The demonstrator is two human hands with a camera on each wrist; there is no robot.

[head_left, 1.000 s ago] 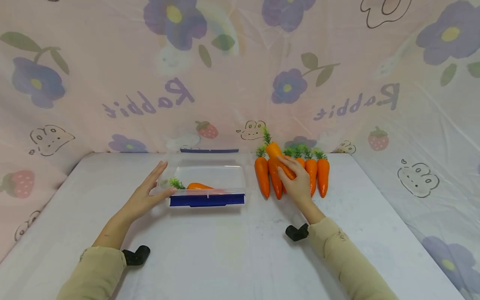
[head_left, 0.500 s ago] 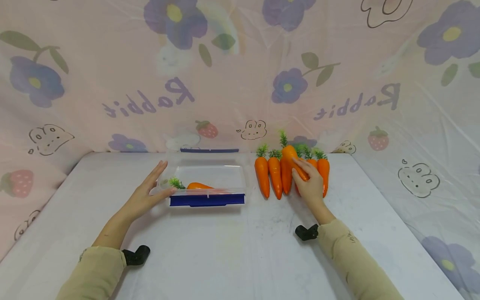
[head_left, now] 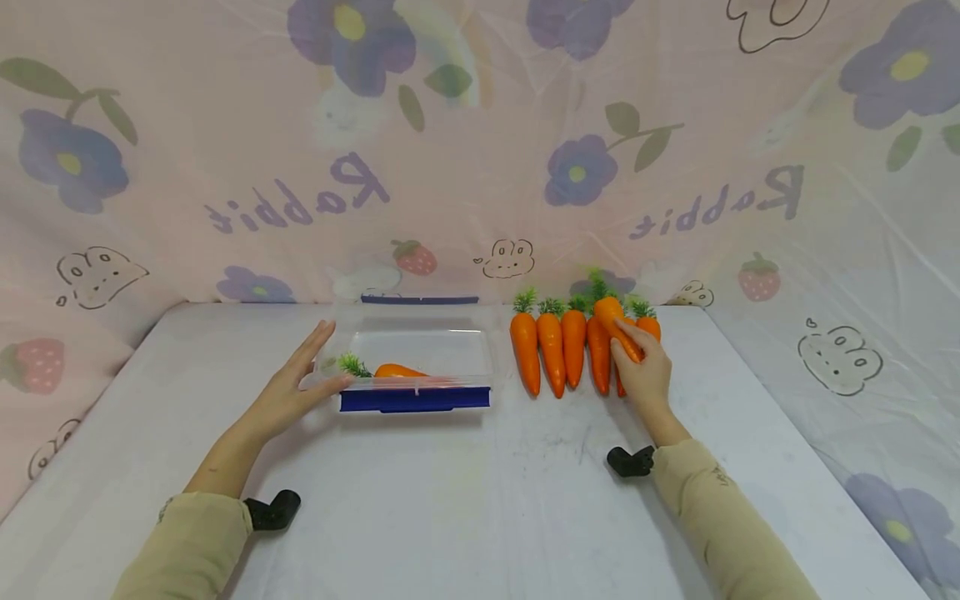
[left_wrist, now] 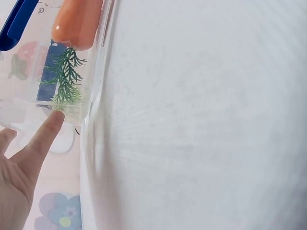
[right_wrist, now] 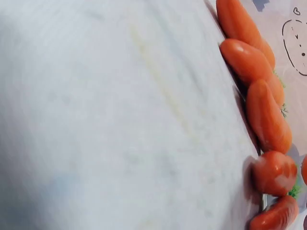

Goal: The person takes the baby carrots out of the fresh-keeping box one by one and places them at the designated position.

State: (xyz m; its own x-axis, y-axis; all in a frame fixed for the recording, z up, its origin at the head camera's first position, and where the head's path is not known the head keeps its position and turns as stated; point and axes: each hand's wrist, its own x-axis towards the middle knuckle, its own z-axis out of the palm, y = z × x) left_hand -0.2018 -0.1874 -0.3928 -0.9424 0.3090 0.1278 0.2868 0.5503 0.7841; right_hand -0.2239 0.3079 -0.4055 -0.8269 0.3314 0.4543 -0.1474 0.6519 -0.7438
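My right hand (head_left: 647, 371) pinches a toy carrot (head_left: 609, 312) by its body, its green top pointing away from me, above the right part of a carrot row. Several carrots lie side by side there, among them the leftmost carrot (head_left: 525, 354); the hand partly covers those at the right end. My left hand (head_left: 291, 390), fingers extended, rests at the left end of a clear plastic box with a blue latch flap (head_left: 415, 399). Inside the box, one carrot (head_left: 397, 371) lies along the near wall. The left wrist view has the thumb (left_wrist: 50, 127) at the box's end, beside the carrot's green top (left_wrist: 67, 76).
A white table (head_left: 450, 508) carries everything. Behind it hangs a patterned cloth (head_left: 465, 167) that meets the table's back edge, close to the carrot tops. Another blue flap (head_left: 420, 299) stands out on the box's far side.
My right hand has moved to the right along the row with the carrot in it, uncovering the carrots on the left. The left hand and the box have stayed put.
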